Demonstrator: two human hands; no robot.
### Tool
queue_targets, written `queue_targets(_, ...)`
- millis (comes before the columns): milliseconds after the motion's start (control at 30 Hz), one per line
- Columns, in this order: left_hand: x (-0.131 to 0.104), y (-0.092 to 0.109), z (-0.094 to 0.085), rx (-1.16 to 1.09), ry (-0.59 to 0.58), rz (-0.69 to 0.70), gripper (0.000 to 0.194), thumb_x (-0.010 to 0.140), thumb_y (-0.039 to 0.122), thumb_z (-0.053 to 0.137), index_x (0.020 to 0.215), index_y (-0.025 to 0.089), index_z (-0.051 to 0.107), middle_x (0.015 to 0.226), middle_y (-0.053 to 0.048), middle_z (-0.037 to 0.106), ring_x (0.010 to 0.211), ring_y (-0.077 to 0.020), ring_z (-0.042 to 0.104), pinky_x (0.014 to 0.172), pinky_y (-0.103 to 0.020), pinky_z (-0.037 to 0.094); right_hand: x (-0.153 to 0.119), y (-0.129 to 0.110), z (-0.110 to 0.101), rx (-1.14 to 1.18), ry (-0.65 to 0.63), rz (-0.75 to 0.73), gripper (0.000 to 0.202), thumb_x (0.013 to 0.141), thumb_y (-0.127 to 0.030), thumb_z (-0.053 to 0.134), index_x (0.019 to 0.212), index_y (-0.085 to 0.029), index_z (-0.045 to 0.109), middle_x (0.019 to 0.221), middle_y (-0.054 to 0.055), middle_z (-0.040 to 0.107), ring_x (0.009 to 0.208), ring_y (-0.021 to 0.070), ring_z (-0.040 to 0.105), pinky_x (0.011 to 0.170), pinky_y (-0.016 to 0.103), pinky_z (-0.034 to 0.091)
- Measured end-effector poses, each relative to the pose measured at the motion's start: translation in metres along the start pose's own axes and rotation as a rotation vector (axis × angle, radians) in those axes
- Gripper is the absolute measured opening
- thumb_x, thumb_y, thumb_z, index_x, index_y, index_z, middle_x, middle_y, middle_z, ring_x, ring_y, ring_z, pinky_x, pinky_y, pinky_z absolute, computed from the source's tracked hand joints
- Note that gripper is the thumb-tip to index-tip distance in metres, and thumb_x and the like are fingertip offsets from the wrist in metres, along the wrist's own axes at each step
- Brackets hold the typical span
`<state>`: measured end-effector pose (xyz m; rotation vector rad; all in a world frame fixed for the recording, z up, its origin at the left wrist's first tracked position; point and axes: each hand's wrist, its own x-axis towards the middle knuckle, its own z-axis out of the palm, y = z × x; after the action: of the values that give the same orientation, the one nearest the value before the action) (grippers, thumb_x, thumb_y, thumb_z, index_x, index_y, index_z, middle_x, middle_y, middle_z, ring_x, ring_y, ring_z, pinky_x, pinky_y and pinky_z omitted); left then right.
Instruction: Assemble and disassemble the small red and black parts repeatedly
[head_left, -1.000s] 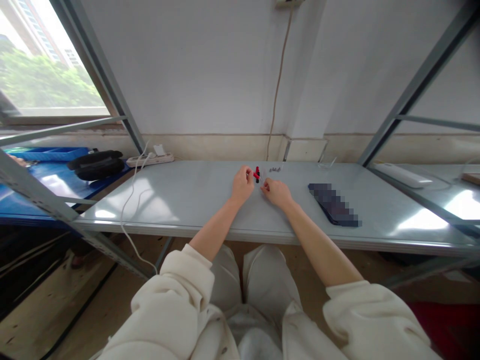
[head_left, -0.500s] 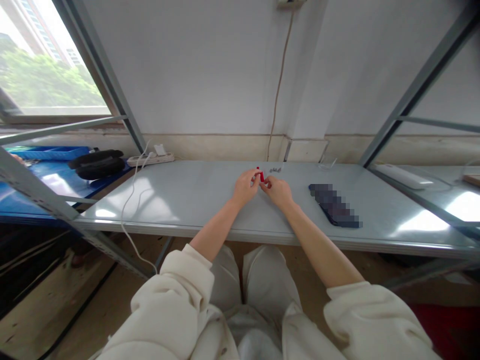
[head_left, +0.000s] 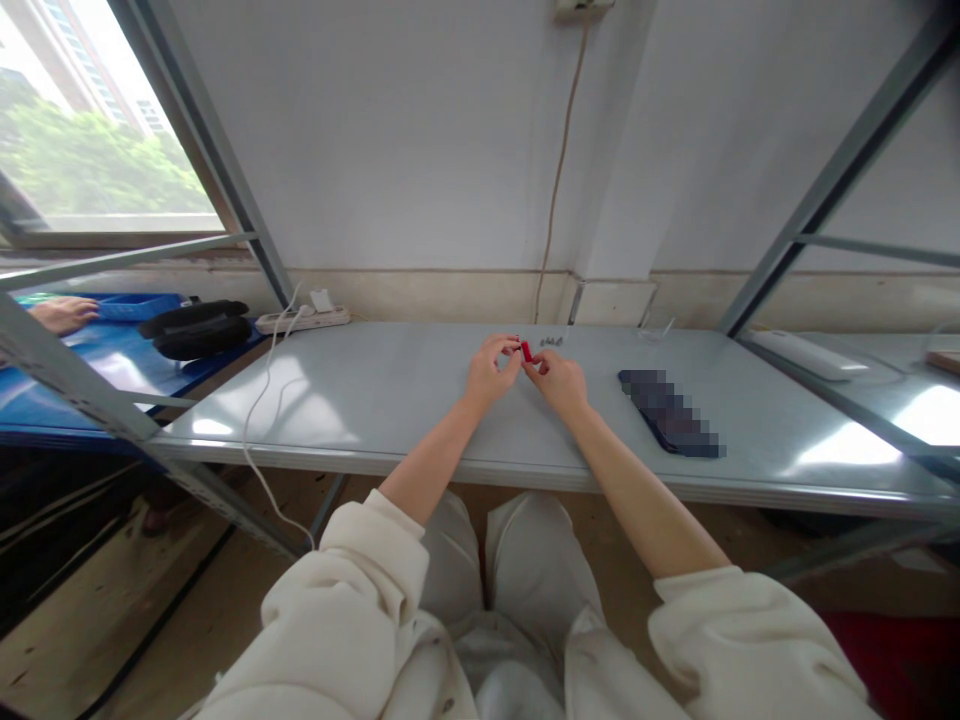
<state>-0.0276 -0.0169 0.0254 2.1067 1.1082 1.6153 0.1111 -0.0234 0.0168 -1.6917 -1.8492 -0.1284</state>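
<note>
A small red piece [head_left: 526, 351], short and rod-like, sits tilted between my two hands above the grey table. My right hand [head_left: 559, 382] pinches its lower end with thumb and fingertips. My left hand [head_left: 492, 372] is closed in a pinch at the upper left of the piece, where a tiny dark and red bit shows at the fingertips, too small to name. Just behind the right hand, several small metal-looking bits [head_left: 551, 342] lie on the table.
A dark phone-like slab [head_left: 670, 412], partly pixelated, lies right of my hands. A white power strip [head_left: 304, 319] with cables stands at the back left. Beyond the left frame post are a black case [head_left: 196, 330], a blue tray [head_left: 142, 305] and another person's hand [head_left: 66, 314].
The red piece has tilted and shifted slightly right between my fingers. My hands stay almost in place. Another person's hand has come further into view at the far left.
</note>
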Motion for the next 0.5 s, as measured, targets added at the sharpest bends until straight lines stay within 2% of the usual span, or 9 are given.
queue_targets(67, 0.002, -0.001, 0.002, -0.054, -0.015, -0.084, 0.022, 0.077, 0.022, 0.055, 0.098, 0.018, 0.057, 0.098, -0.007, 0.065, 0.075, -0.0106, 0.061, 0.064, -0.023, 0.047, 0.0, -0.001, 0.0, 0.003, 0.003, -0.003, 0.03, 0.082, -0.041, 0.044, 0.089, -0.018, 0.062, 0.072, 0.005, 0.066, 0.069, 0.0174, 0.059, 0.058, 0.024, 0.033)
queue_targets(133, 0.002, -0.003, 0.004, -0.081, -0.106, -0.136, 0.025, 0.075, 0.023, 0.058, 0.099, 0.016, 0.056, 0.089, -0.006, 0.067, 0.072, -0.0105, 0.061, 0.065, -0.023, 0.047, -0.001, -0.001, 0.0, 0.003, -0.005, -0.015, 0.03, 0.082, -0.041, 0.044, 0.089, -0.018, 0.062, 0.071, 0.005, 0.066, 0.068, 0.0172, 0.059, 0.058, 0.024, 0.033)
queue_targets(233, 0.003, -0.005, 0.005, -0.047, -0.239, -0.134, 0.016, 0.074, 0.022, 0.059, 0.088, 0.014, 0.06, 0.083, -0.006, 0.067, 0.068, -0.0109, 0.06, 0.066, -0.024, 0.047, -0.002, -0.002, -0.001, -0.002, -0.019, -0.043, 0.028, 0.081, -0.039, 0.045, 0.09, -0.018, 0.062, 0.07, 0.004, 0.065, 0.066, 0.0168, 0.059, 0.058, 0.024, 0.033)
queue_targets(300, 0.007, -0.007, 0.001, -0.03, -0.273, -0.123, 0.014, 0.075, 0.024, 0.057, 0.082, 0.013, 0.062, 0.081, -0.005, 0.067, 0.067, -0.0112, 0.06, 0.066, -0.024, 0.047, -0.002, -0.003, -0.001, 0.005, -0.02, -0.056, 0.028, 0.081, -0.039, 0.045, 0.092, -0.018, 0.061, 0.068, 0.003, 0.065, 0.065, 0.0165, 0.059, 0.057, 0.024, 0.032)
queue_targets(400, 0.02, -0.018, -0.013, 0.027, -0.295, -0.144, 0.014, 0.075, 0.026, 0.058, 0.079, 0.014, 0.063, 0.077, -0.005, 0.067, 0.069, -0.0129, 0.06, 0.068, -0.025, 0.047, -0.002, -0.003, 0.0, 0.023, -0.02, -0.075, 0.031, 0.082, -0.04, 0.044, 0.096, -0.019, 0.06, 0.067, 0.003, 0.064, 0.064, 0.0161, 0.058, 0.057, 0.023, 0.032)
queue_targets(500, 0.032, -0.039, -0.036, 0.261, -0.195, -0.235, 0.011, 0.073, 0.024, 0.059, 0.077, 0.015, 0.064, 0.08, -0.007, 0.068, 0.074, -0.0161, 0.061, 0.074, -0.029, 0.047, -0.001, -0.003, 0.001, 0.025, -0.007, -0.089, 0.032, 0.082, -0.04, 0.042, 0.098, -0.019, 0.06, 0.066, 0.002, 0.064, 0.064, 0.0159, 0.058, 0.057, 0.024, 0.032)
